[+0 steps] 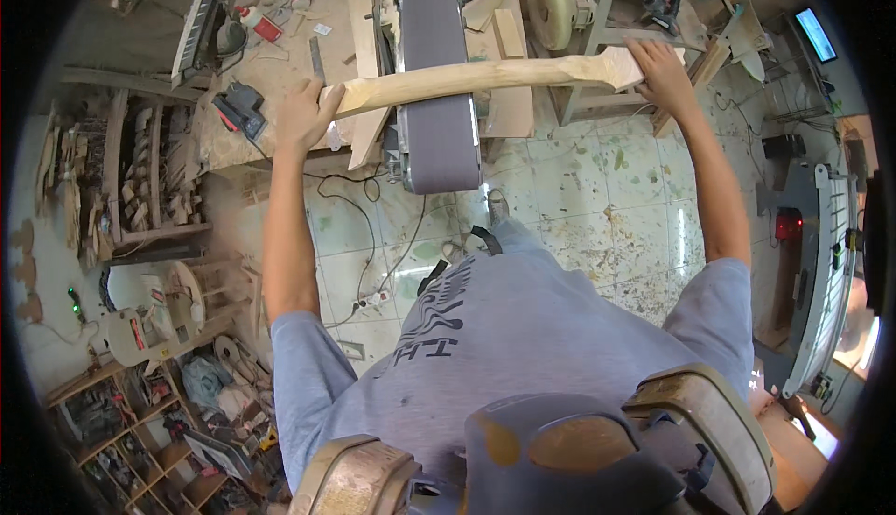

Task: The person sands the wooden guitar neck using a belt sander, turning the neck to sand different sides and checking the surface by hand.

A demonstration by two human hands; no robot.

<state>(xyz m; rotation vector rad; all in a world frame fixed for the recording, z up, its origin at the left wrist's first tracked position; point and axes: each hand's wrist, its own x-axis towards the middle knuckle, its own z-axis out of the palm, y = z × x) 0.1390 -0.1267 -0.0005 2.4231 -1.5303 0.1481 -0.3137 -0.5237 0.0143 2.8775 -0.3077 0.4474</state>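
A long pale wooden neck blank [485,76] lies crosswise over the dark belt of a belt sander [437,132]. My left hand [303,115] grips its left end by the workbench. My right hand [658,67] holds the wider, notched right end. Both arms are stretched out in front of me, the wood resting on the belt between them.
A cluttered workbench [271,76] with tools and a black device stands at the left. A wooden frame with a round buffing wheel [551,6] sits behind. Cables and a power strip [373,298] trail across the dusty tiled floor. Shelves of wooden parts [140,179] line the left.
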